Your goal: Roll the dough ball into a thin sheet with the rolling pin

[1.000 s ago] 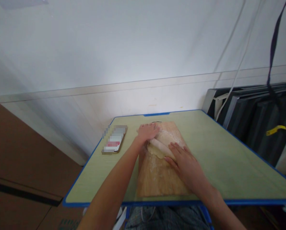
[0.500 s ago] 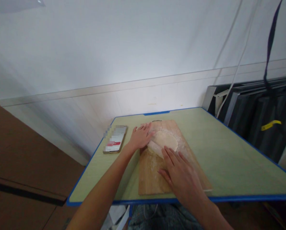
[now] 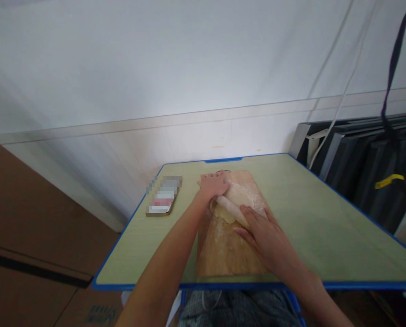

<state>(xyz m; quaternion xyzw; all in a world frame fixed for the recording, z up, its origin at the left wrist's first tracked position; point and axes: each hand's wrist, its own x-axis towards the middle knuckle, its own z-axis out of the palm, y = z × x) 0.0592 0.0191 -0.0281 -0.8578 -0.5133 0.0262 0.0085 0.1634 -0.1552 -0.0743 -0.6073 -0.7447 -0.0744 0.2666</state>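
Observation:
A pale rolling pin (image 3: 233, 210) lies slantwise across a thin sheet of dough (image 3: 241, 195), which shows on both sides of it. Over the pin's far left end rests my left hand (image 3: 215, 185), palm down with fingers stretched out. My right hand (image 3: 266, 232) lies flat on the near right end, fingers extended and thumb apart. Both hands press on the pin without wrapping round it, and they cover its ends. Beneath everything is a wooden cutting board (image 3: 230, 259) dusted with flour.
A phone (image 3: 165, 195) with a partly blurred screen lies left of the board. The light green table (image 3: 325, 227) has a blue edge and meets a white wall (image 3: 189, 81). Dark flat panels (image 3: 366, 159) lean at the right, near a hanging dark strap (image 3: 393, 68).
The rolling pin has moved away from me and to the right, farther over the dough, so dough now shows on its near side. Both hands moved with it.

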